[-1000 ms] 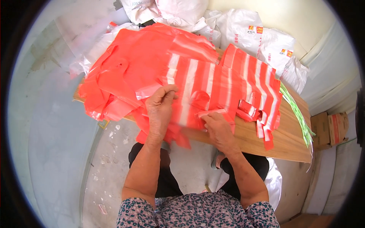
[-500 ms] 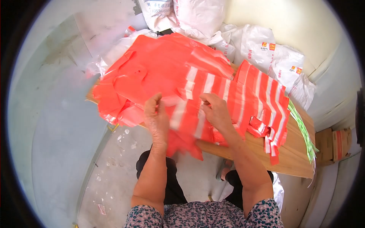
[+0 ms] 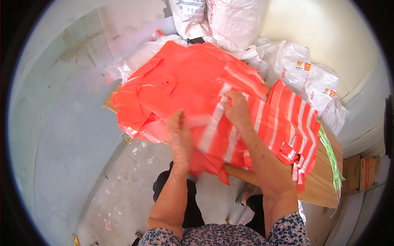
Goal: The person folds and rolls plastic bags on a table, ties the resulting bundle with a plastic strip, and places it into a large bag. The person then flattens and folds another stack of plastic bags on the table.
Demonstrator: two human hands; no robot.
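A heap of thin red plastic bags (image 3: 191, 69) covers much of the wooden table, and more red bags with white stripes (image 3: 295, 117) overlap it on the right. My right hand (image 3: 238, 107) is closed, thumb and fingers pinching a striped red plastic bag near the upper end of a white band. Lower and to the left, my left hand (image 3: 179, 133) has its fingers curled together at the left edge of that bag. Between my hands the bag is smeared by motion, and its lower corner hangs past the table's near edge.
Bare wooden tabletop (image 3: 324, 186) shows at the right, with a bundle of green strings (image 3: 330, 158) over it. Stuffed white sacks (image 3: 236, 22) stand behind the table. Cardboard boxes (image 3: 361, 174) are on the right, and a pale wall (image 3: 69, 94) curves along the left.
My right hand has shifted away from me, up along the white band of the bag. The left hand stays low at the bag's left edge. The whole view has shifted slightly.
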